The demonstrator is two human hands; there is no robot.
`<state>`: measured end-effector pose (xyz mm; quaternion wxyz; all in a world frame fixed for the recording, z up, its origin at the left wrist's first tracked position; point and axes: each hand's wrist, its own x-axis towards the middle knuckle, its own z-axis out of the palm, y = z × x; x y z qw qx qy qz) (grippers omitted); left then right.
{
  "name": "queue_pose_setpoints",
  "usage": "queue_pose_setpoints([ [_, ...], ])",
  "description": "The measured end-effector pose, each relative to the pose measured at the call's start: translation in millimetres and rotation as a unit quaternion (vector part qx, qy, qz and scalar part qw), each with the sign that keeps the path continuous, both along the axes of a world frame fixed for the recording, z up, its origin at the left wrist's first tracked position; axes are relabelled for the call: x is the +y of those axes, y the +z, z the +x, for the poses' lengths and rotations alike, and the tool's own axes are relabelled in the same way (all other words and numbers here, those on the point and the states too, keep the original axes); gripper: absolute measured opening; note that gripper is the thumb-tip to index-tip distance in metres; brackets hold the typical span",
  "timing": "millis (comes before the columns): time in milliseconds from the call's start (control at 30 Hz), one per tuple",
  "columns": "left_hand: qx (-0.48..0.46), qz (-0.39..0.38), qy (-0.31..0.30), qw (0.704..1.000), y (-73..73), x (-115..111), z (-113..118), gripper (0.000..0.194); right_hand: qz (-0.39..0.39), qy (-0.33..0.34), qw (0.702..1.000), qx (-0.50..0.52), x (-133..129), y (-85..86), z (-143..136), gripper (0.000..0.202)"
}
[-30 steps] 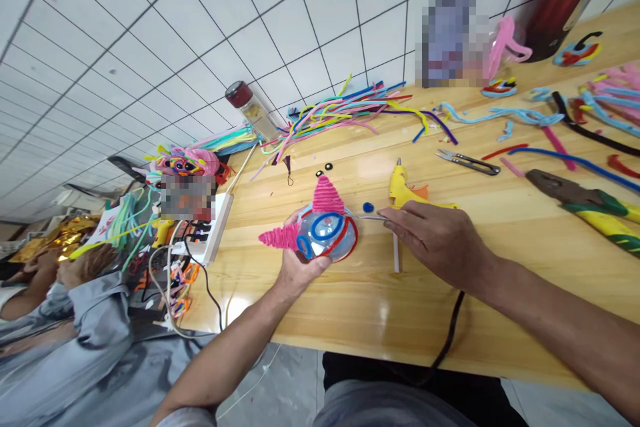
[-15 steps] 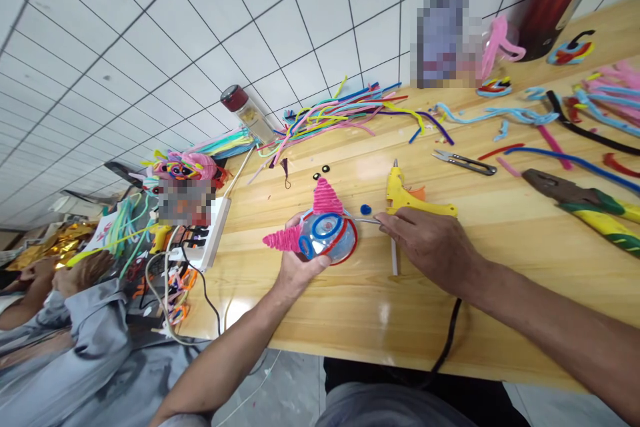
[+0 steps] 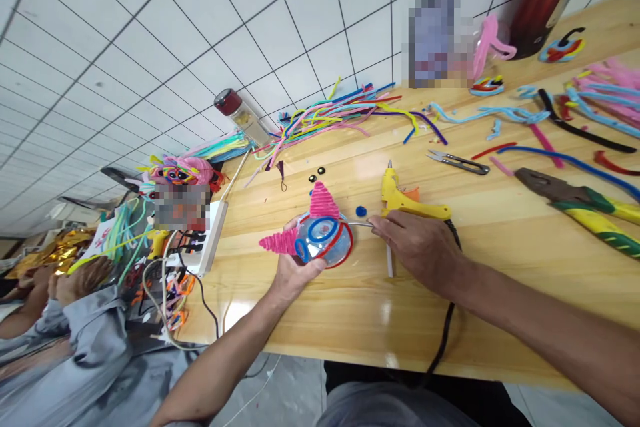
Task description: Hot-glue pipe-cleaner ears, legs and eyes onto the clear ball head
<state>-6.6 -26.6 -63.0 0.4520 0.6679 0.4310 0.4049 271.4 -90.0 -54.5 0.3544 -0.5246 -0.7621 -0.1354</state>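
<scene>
My left hand [image 3: 295,279] is closed around a clear round plastic container [image 3: 336,250] trimmed with red and blue pipe cleaner rings. Two pink pipe-cleaner ears [image 3: 324,201] stick out from it. Between the fingers of my right hand [image 3: 423,250] is a slim silver metal tool [image 3: 358,223], its tip reaching the container's right edge; the rest is hidden by the hand. Just beyond that hand lies a yellow glue gun [image 3: 400,197] with a glue stick [image 3: 390,261]. A small blue coil [image 3: 361,211] and two black eyes [image 3: 317,175] rest near the container.
Pipe cleaners [image 3: 330,113] are heaped along the tiled wall. Pliers [image 3: 575,200] and thread snips [image 3: 457,162] lie to the right. A white power strip [image 3: 215,237] with cords and a lidded bottle [image 3: 243,117] stand left, near another person's grey sleeve [image 3: 97,327].
The whole view has shifted slightly, moving most things a little left. Both hands keep their holds, and the metal tool's tip stays at the container's edge.
</scene>
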Motion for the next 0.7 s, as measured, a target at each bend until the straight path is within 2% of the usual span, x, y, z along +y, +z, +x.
queue_pose_setpoints([
  [267,0.01,-0.019,0.0,1.0,9.8,-1.1,4.6,0.109,-0.004,0.013,1.0,0.026,3.2,-3.3,-1.9,0.025],
  [500,-0.028,-0.024,-0.004,0.999,4.6,-0.3,5.3,0.106,-0.028,-0.004,1.0,-0.001,3.2,0.3,-0.9,0.029],
  [700,-0.031,-0.011,0.036,0.999,1.5,0.5,6.3,0.107,-0.041,0.001,0.999,0.007,2.3,4.1,9.2,0.032],
])
